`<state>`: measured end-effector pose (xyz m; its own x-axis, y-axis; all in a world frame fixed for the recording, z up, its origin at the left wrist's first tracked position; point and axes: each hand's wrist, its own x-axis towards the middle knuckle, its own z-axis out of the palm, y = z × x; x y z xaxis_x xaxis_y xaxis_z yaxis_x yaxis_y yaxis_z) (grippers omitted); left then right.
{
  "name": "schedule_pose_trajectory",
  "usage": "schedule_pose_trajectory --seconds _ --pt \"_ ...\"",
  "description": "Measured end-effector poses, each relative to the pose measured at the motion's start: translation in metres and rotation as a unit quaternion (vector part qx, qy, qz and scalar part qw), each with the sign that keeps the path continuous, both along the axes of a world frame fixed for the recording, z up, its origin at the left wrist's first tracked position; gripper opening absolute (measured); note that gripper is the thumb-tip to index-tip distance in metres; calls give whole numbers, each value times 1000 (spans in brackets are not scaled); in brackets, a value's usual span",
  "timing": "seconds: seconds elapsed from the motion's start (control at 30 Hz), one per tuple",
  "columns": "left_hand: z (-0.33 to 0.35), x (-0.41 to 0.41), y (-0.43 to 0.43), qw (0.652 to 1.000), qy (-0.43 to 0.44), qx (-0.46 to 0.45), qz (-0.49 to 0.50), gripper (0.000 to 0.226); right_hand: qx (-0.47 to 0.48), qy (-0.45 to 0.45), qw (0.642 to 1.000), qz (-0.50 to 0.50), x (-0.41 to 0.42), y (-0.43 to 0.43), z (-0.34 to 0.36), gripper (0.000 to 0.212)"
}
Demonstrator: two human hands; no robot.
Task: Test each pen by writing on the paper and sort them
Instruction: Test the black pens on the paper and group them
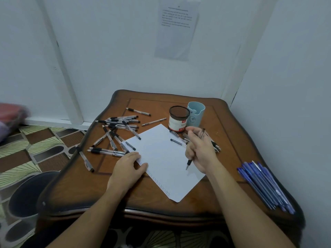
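A white sheet of paper [166, 158] lies slanted at the centre of the frame on a brown carved wooden table [179, 208], and a row of faint test marks is seen along its lower-left edge. That edge is pressed flat by the left hand [128, 169], fingers laid nearly straight. A clear black-tipped pen [189, 162] is pinched in the curled fingers of the right hand [200, 151], its tip just above the sheet. A scattered heap of clear black-grip pens [116, 133] at centre left appears untested, while a bundle of blue pens [265, 185] at lower right seems sorted. Much is judged left.
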<state>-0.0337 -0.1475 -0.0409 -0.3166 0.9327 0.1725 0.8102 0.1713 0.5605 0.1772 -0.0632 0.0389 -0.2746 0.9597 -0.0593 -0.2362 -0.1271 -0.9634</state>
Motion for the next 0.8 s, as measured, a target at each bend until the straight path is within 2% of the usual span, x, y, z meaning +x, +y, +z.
schedule_pose_trajectory --seconds 0.1,0.17,0.23,0.33,0.4,0.47,0.53,0.63,0.8 --pt "-1 -1 1 1000 -2 -1 2 49 -63 17 997 30 9 -8 -10 46" --pt "-1 -1 1 1000 -5 1 3 49 -82 -20 995 44 17 -13 -20 61" --pt "-1 -1 1 1000 -2 2 3 49 -82 -52 993 69 24 -19 -29 58" --pt "-2 -1 1 1000 2 2 2 49 -77 -26 989 121 29 -28 -42 37" --pt "-3 -1 2 1000 3 2 2 48 -54 -25 991 122 27 -33 -49 28" --pt "-3 -2 2 1000 2 3 3 48 -24 -82 990 109 25 -36 -52 36" --pt "-3 -2 3 1000 0 4 5 48 14 -142 981 133 22 -39 -53 31" --pt "-3 -2 3 1000 5 0 5 48 48 -151 971 179 18 -48 -55 25" --pt "-4 -2 2 1000 1 4 2 48 94 -206 968 112 14 -54 -74 47"
